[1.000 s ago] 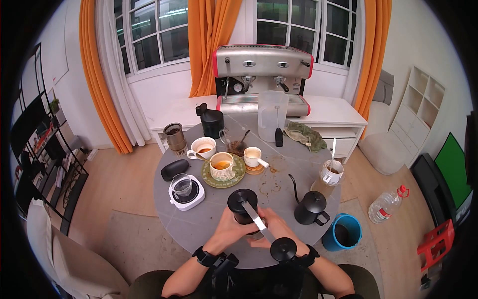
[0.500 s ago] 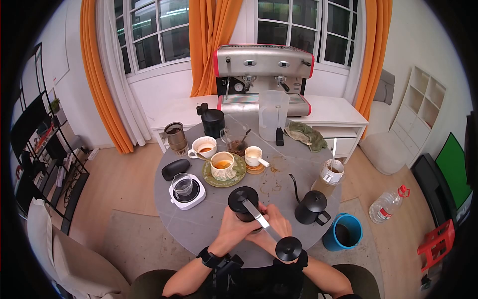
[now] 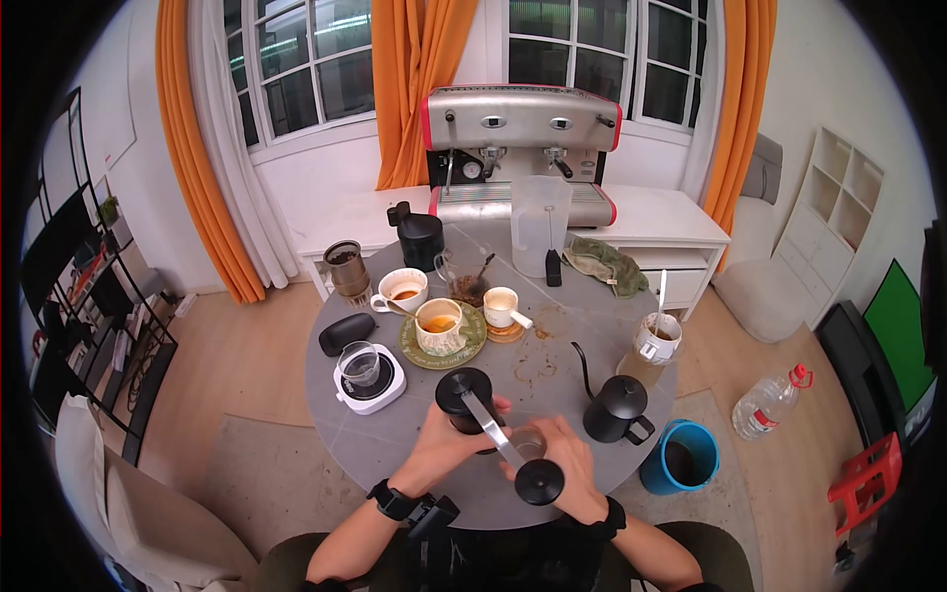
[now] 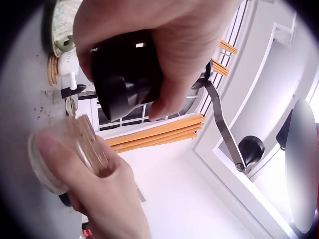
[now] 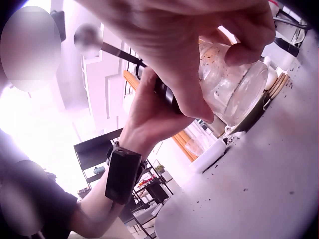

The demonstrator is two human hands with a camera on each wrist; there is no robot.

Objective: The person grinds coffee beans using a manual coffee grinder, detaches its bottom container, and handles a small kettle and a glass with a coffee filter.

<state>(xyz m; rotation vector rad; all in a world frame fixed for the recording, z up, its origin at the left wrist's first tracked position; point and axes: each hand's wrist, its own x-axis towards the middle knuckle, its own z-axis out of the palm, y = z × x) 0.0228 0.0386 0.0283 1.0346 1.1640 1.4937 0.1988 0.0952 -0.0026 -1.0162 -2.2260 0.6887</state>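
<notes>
A round grey table (image 3: 380,459) stands before an espresso machine (image 3: 523,113) and orange curtains (image 3: 409,99), and dark specks lie scattered on its top. At the near side, both hands are full, above the table. The left hand (image 3: 437,449) is wrapped around a black hand grinder (image 3: 460,387); the right hand (image 3: 572,464) holds a clear glass jar (image 3: 527,446), fingers curled about its side. From the left wrist, the jar and the grinder's lower end are plainly apart.

In the head view, the grinder's lid and the left hand hide most of its body, while the crank (image 3: 489,422) and its knob (image 3: 540,481) cross in front of the jar. Both wrist views cut off the nearer hand at the top. The grinder's underside cannot be seen; brown specks cling to the jar's glass.

The table's near edge runs just by the wrists. Bare top opens left of the left hand and forward to the green plate (image 3: 410,345); a black kettle (image 3: 619,407) stands close by the right hand.

The grinder's long axis is roughly upright, lid up, and its crank slants toward the person and rightward. The jar tilts slightly, base toward the table.
</notes>
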